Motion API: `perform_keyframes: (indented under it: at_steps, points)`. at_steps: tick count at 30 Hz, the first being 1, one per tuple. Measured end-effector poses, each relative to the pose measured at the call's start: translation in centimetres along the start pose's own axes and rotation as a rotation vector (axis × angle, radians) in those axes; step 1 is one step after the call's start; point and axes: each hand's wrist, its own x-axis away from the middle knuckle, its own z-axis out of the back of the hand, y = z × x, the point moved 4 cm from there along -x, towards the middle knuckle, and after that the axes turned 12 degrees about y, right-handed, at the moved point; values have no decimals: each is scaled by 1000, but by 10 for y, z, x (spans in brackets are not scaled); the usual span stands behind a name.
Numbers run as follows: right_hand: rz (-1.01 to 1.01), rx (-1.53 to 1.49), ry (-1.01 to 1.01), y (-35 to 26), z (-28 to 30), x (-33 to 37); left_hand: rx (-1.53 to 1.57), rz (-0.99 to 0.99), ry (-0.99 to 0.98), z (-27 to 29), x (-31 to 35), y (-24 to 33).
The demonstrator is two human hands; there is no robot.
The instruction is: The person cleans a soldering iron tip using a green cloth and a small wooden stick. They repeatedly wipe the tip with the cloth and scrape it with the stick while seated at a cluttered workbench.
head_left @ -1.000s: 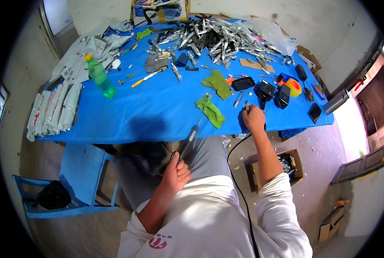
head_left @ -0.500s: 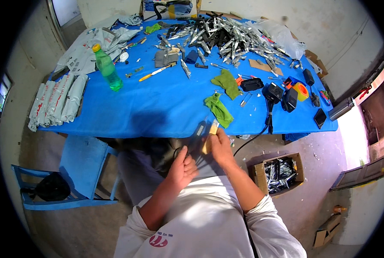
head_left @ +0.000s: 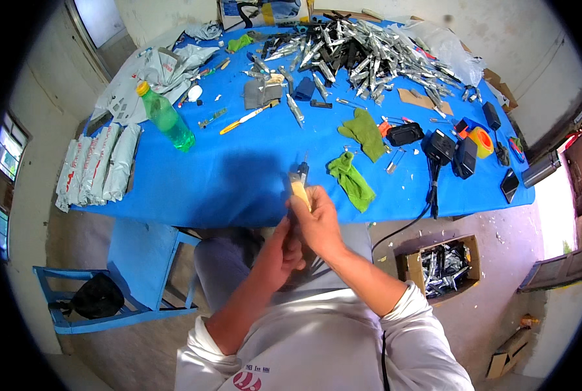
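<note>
Just off the near edge of the blue-covered table, both my hands are close together. My right hand (head_left: 320, 225) is closed, pinching a small pale yellow piece (head_left: 300, 193), cloth or pad, against a slim dark pen-like device (head_left: 302, 169) whose thin tip points at the table. My left hand (head_left: 280, 259) is closed with curled fingers just below, apparently round the device's lower end, most of which is hidden. Right of my hands lie a crumpled green cloth (head_left: 351, 182) and a second green cloth (head_left: 364, 135).
A heap of silver and black pen-like devices (head_left: 362, 55) covers the table's back. A green bottle (head_left: 167, 120) and wrapped grey packages (head_left: 120, 163) stand left; black power adapters (head_left: 441, 146) and orange tape (head_left: 481, 142) lie right. Below are a carton (head_left: 411, 277) and blue chair (head_left: 141, 260).
My right hand has moved left and the yellow piece now presses on the device. Both hands have come together. The view has shifted slightly, moving the table in the picture.
</note>
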Motion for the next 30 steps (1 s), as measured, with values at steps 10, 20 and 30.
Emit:
perform_keyframes:
  at_steps: [10, 20, 30]
  points:
    - [125, -54, -9, -3, -21, -57, -256, -174, 147, 3, -36, 60]
    - [140, 233, 13, 1, 4, -71, -185, -34, 161, -18, -58, 50]
    - [305, 491, 11, -17, 45, -96, 22, 20, 79, -8, -51, 25]
